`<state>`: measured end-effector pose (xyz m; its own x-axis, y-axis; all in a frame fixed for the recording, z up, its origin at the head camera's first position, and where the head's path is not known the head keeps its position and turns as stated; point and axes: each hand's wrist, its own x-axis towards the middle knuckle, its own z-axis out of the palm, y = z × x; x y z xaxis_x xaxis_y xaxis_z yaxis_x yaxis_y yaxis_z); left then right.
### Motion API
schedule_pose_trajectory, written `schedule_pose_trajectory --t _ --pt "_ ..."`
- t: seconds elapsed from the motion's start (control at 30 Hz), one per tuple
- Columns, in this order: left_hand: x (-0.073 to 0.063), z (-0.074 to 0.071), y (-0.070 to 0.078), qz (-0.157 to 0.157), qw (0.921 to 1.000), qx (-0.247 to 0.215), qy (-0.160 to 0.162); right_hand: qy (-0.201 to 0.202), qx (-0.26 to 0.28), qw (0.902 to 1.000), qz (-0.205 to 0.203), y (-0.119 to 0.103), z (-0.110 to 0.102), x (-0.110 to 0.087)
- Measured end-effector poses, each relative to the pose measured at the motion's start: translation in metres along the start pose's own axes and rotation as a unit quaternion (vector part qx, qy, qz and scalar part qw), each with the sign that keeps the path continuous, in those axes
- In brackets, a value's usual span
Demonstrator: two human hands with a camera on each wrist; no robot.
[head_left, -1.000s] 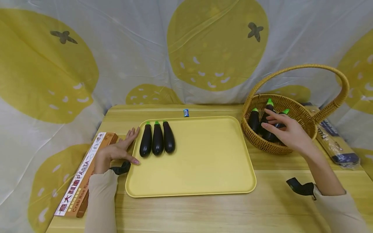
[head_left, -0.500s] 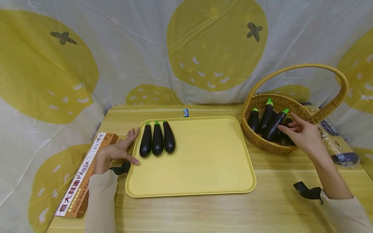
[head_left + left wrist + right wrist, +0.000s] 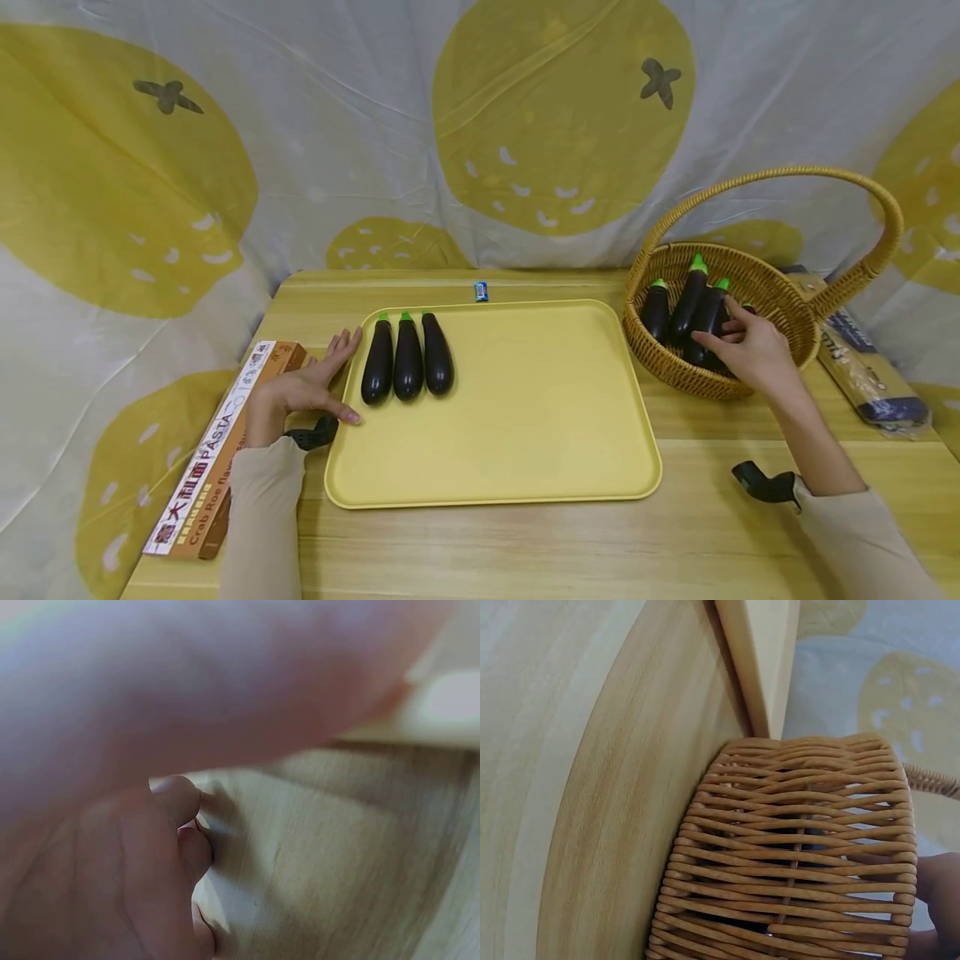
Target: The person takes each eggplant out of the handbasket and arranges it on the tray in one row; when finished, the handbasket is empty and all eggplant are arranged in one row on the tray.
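Wicker basket (image 3: 675, 382) at the far right, and that is where I'd keep my eyes: the right hand (image 3: 759, 352) is reaching in over its near side, thumb to the left and fingers to the right of a dark eggplant (image 3: 708, 318), apparently pinching it about the middle. I can't make out its fingertips, and from the right wrist the weave hides most of the grip.

Other eggplants (image 3: 688, 304) lie close against its left, so I'd get the thumb well down between them before putting any weight on the hold. That skin looks glossy and could slip; a firm grip round the body seems wiser than tugging at the green stem. I'd raise it fairly straight, clear of the near rim, and keep it on the near side of the arched handle (image 3: 795, 172), so that neither end catches and the neighbours don't roll.

Over on the left, the left hand (image 3: 303, 390) has its fingers spread at the left edge of the yellow tray (image 3: 525, 425), gripping nothing, its thumb over the rim. Light pressure there should be plenty; the three eggplants (image 3: 408, 362) lying side by side just beside it are better left unjostled.
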<state>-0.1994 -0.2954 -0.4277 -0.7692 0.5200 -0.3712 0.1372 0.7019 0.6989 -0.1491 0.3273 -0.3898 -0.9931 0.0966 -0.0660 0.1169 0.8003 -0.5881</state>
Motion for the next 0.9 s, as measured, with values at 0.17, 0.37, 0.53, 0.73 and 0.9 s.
schedule_pose_trajectory --t 0.17,0.37,0.53,0.73,0.9 --pt "0.0 0.0 0.0 0.0 1.0 -0.002 0.0 0.012 -0.015 0.9996 -0.02 0.001 0.001 0.003" --pt "0.0 0.0 0.0 0.0 1.0 -0.006 -0.002 0.013 0.002 0.9998 -0.017 0.001 0.0 0.006" --pt "-0.001 0.0 0.002 0.003 0.9999 -0.01 -0.002 0.01 0.023 0.9997 -0.006 0.002 -0.002 0.012" --pt "-0.002 -0.001 0.003 0.002 1.0 -0.009 0.0 -0.015 0.036 0.9992 -0.001 0.004 -0.006 0.019" --pt "-0.001 0.0 0.002 -0.001 1.0 -0.005 0.0 -0.013 0.043 0.999 -0.006 0.007 -0.007 0.024"
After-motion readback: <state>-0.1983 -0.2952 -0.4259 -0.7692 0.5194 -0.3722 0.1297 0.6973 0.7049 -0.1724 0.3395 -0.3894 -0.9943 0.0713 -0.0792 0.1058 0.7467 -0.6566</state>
